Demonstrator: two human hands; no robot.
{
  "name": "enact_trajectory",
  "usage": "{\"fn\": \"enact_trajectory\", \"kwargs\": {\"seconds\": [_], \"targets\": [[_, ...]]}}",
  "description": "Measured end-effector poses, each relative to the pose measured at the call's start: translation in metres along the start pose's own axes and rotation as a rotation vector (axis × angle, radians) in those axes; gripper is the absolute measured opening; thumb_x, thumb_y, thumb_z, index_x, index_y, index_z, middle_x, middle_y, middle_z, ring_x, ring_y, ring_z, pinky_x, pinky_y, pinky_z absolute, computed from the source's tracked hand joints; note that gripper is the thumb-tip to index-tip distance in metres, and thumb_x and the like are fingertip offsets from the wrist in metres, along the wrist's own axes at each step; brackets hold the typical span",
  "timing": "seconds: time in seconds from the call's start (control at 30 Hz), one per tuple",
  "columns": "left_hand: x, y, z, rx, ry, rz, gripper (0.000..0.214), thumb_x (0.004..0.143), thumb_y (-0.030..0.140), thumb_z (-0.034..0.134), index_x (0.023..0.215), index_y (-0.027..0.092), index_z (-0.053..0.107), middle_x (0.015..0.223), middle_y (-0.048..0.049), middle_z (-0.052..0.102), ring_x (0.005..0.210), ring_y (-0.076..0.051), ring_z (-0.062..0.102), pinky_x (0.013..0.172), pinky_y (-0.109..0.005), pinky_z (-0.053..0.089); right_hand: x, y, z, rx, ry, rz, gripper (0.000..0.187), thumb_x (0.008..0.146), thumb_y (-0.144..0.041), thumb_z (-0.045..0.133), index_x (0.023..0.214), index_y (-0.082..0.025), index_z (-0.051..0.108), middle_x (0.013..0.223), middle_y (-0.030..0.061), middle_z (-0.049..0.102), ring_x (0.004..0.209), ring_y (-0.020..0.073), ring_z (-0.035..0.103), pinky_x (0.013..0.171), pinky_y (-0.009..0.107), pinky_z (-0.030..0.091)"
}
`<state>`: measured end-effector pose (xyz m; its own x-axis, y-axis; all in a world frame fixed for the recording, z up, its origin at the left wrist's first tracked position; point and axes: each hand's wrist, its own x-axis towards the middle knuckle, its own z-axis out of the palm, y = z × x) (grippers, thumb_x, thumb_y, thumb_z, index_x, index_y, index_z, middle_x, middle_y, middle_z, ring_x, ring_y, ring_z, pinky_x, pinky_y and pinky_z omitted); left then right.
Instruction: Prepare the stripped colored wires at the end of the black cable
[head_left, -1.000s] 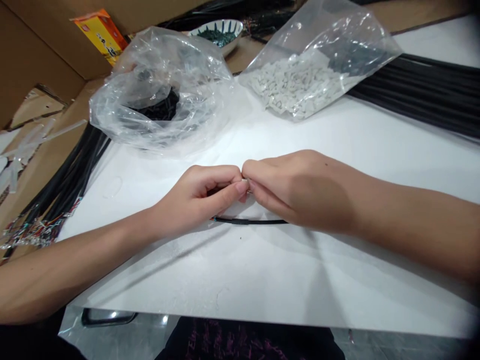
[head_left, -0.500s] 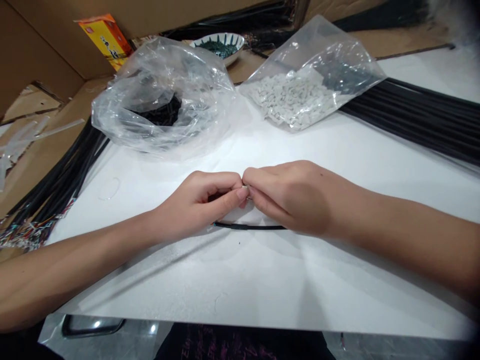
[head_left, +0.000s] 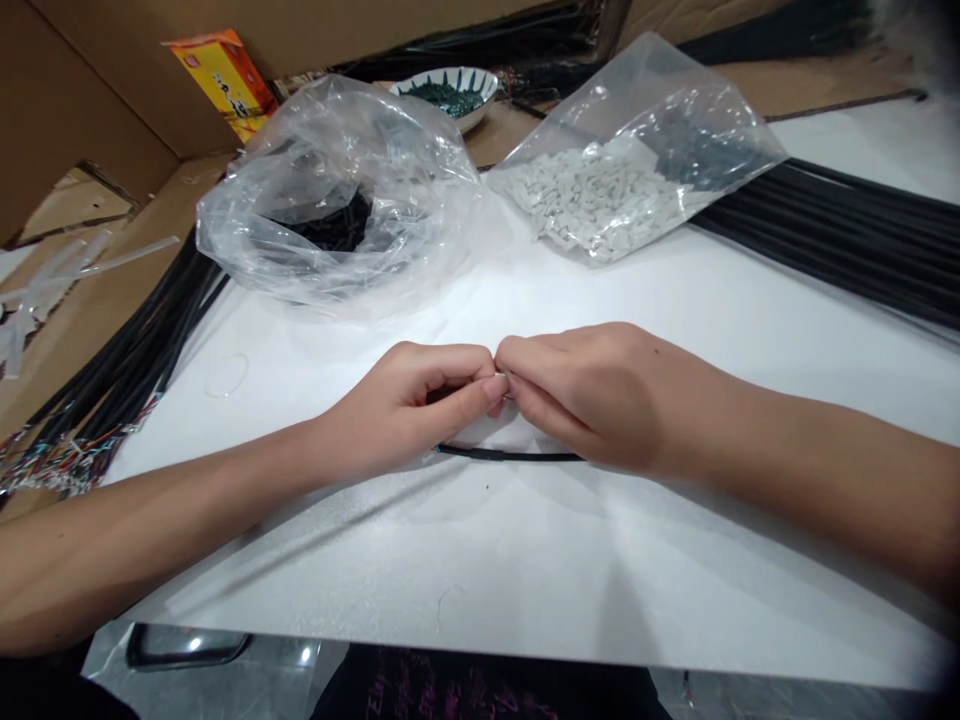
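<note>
My left hand (head_left: pixel 420 395) and my right hand (head_left: pixel 600 395) meet above the white table, fingertips touching. Between the left thumb and index finger a sliver of a small pale piece (head_left: pixel 501 376) shows; most of it is covered by fingers. The right thumb and fingers are pinched closed against the same spot, and what they grip is hidden. Just below the hands a thin black cable (head_left: pixel 487 454) lies on the table. Coloured wire shows at its left end, under the left hand, while its right part runs beneath the right hand.
Behind the hands lie an open clear bag (head_left: pixel 247 270) with black parts and a clear bag of small white pieces (head_left: pixel 600 200). Black cable bundles rest at left (head_left: pixel 142 350) and right (head_left: pixel 840 240). A bowl (head_left: pixel 480 90) and a yellow box (head_left: pixel 232 85) stand farther back.
The whole view has shifted slightly, so everything sits a little farther right. Both hands keep the same pinched pose at the same place over the table.
</note>
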<state>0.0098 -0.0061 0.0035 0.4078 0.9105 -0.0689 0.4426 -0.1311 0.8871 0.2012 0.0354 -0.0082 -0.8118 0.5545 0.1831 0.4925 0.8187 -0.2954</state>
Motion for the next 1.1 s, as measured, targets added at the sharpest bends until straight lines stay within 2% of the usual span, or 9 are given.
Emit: {"fn": "enact_trajectory", "kwargs": {"seconds": [0.53,0.9,1.1], "targets": [[0.0006,0.0011,-0.0006,0.001,-0.015,0.002,0.029,0.092,0.029,0.049,0.069,0.014,0.059,0.050,0.0052,0.043,0.046,-0.004,0.036,0.044,-0.020,0.026,0.0007,-0.0018,-0.0054,-0.004,-0.093,0.028,0.023,0.091,-0.029,0.031,0.077,-0.016,0.043,0.069,-0.0003,0.054,0.057,0.0067,0.036,0.057,0.022,0.024],[0.0005,0.0003,-0.0016,0.018,-0.012,0.004,0.030,0.092,0.031,0.049,0.069,0.015,0.058,0.049,0.0048,0.043,0.045,-0.004,0.037,0.044,-0.021,0.027,0.0022,-0.0021,-0.0038,0.002,-0.070,0.021,0.024,0.091,-0.029,0.033,0.078,-0.015,0.046,0.069,0.0005,0.054,0.058,0.0066,0.036,0.058,0.022,0.023],[0.0020,-0.0016,-0.0068,0.064,-0.099,0.031,0.030,0.093,0.033,0.047,0.072,0.015,0.058,0.051,0.0044,0.044,0.046,-0.005,0.039,0.043,-0.020,0.029,0.0012,-0.0023,-0.0050,0.022,-0.075,0.029,0.024,0.092,-0.028,0.032,0.075,-0.015,0.044,0.069,0.0003,0.053,0.056,0.0059,0.034,0.057,0.022,0.022]]}}
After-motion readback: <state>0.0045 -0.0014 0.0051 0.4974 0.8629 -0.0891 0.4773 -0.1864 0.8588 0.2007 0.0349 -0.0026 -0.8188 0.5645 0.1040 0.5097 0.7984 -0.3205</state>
